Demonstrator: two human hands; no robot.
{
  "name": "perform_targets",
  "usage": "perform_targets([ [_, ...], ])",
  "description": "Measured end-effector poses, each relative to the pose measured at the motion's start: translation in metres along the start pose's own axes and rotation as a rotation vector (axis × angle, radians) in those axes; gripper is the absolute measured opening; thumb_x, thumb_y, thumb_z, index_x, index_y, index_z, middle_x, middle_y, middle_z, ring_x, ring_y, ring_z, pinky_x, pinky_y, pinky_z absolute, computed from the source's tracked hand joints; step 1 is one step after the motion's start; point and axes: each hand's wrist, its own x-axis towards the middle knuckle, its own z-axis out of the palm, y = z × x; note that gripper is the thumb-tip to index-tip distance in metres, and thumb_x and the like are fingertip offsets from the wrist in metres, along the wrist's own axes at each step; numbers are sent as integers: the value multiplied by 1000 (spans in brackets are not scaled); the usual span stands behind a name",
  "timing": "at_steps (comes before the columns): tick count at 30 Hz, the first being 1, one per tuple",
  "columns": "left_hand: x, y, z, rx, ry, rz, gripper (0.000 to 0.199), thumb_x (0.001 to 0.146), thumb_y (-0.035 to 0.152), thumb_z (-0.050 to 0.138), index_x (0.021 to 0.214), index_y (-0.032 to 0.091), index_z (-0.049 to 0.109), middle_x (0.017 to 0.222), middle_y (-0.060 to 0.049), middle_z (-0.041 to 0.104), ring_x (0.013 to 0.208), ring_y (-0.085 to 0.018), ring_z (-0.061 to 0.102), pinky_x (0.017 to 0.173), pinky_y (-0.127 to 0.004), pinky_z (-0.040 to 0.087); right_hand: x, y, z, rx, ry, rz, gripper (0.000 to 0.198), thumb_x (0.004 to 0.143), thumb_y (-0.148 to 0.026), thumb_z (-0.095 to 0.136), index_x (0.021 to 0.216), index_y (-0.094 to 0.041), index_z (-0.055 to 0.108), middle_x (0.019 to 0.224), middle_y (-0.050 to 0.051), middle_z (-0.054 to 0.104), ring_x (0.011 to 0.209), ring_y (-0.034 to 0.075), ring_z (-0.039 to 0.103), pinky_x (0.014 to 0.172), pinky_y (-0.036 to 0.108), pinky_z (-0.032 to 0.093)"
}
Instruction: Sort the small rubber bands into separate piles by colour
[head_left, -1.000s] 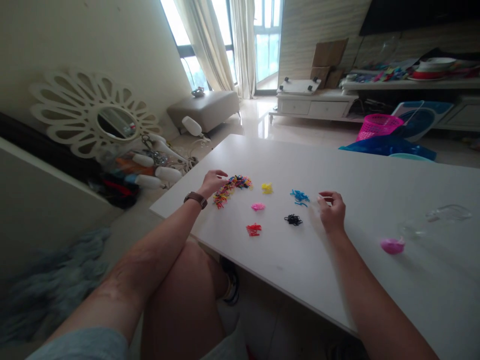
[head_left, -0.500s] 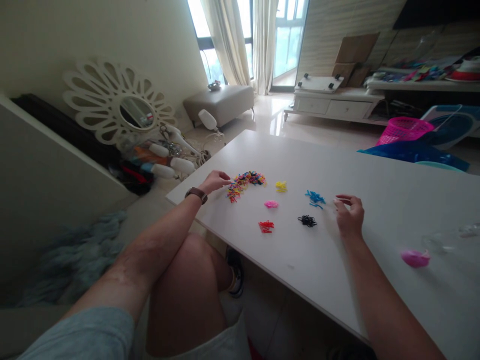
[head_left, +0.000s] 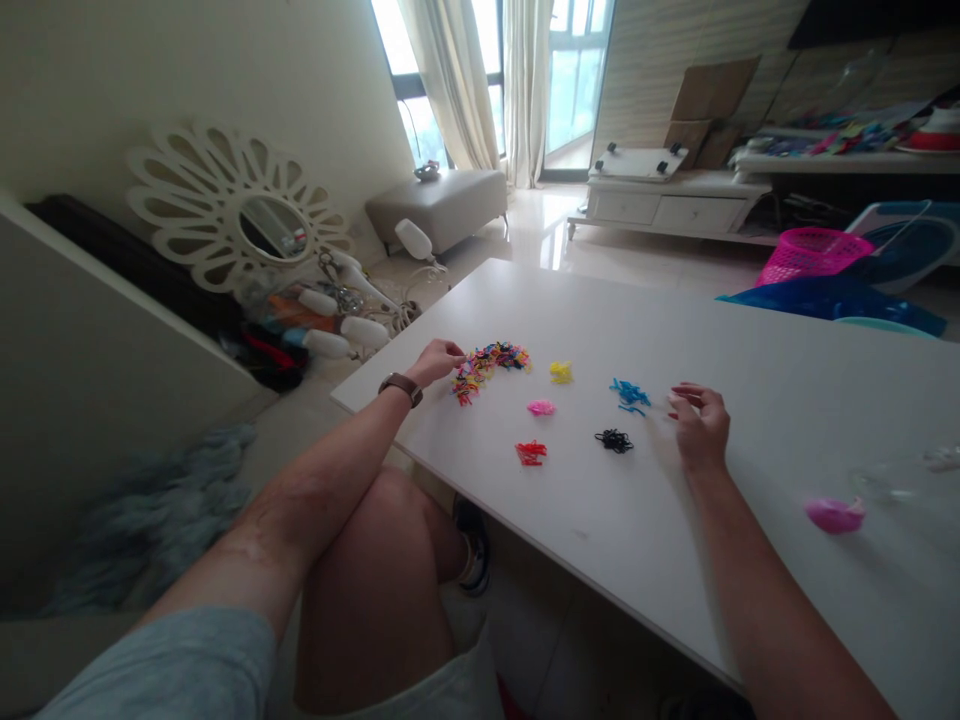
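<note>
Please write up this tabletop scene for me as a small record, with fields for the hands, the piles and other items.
Left hand: at the edge of the mixed-colour pile; grip unclear
Right hand: beside the blue pile, apart from it; whether it holds anything is unclear
Other piles: yellow pile, pink pile, red pile, black pile
Other items: rounded pink object, transparent item just beyond it
Surface: white table
</note>
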Motion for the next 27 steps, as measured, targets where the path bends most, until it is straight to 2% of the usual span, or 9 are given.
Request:
perform_targets([
  [3,-1,-1,-2,-62,-15,8,27,57,29,86,72,14,69,67,-4,70,58,-12,54,57,-26,40,-1,-6,1,74,25,72,24,73,-40,70,87,-21,68,116,6,65,94,22,67,64,34,57],
  [9,-3,1,-3,-106,-39,19,44,50,30,92,83,14,67,75,-7,74,62,-14,61,56,-25,41,-1,-8,2,106,39,89,24,70,-39,71,86,-20,69,116,6,65,91,20,66,64,32,56],
  [14,-1,5,3,-44,-69,45,38,53,38,90,78,13,75,67,-4,70,58,-13,54,54,-25,37,-2,-7,2,96,24,88,25,72,-40,69,87,-20,68,117,7,65,92,21,67,62,31,57],
  [20,-4,11,10,19,-115,60,35,60,46,84,71,14,76,60,-2,65,58,-13,50,55,-26,35,-4,-12,2,113,23,103,22,73,-38,70,86,-20,69,119,7,65,93,21,66,62,30,57],
  [25,-5,15,12,23,-111,79,33,59,43,85,73,14,77,58,0,63,57,-12,49,56,-26,36,-4,-13,1,107,16,116,23,72,-38,70,86,-20,69,119,7,65,94,21,66,62,30,56],
  [27,-5,15,13,23,-111,80,34,57,42,86,74,14,77,57,0,61,56,-12,49,56,-26,35,-4,-10,1,74,0,76,23,75,-39,68,87,-20,69,119,8,65,93,21,66,62,31,56],
])
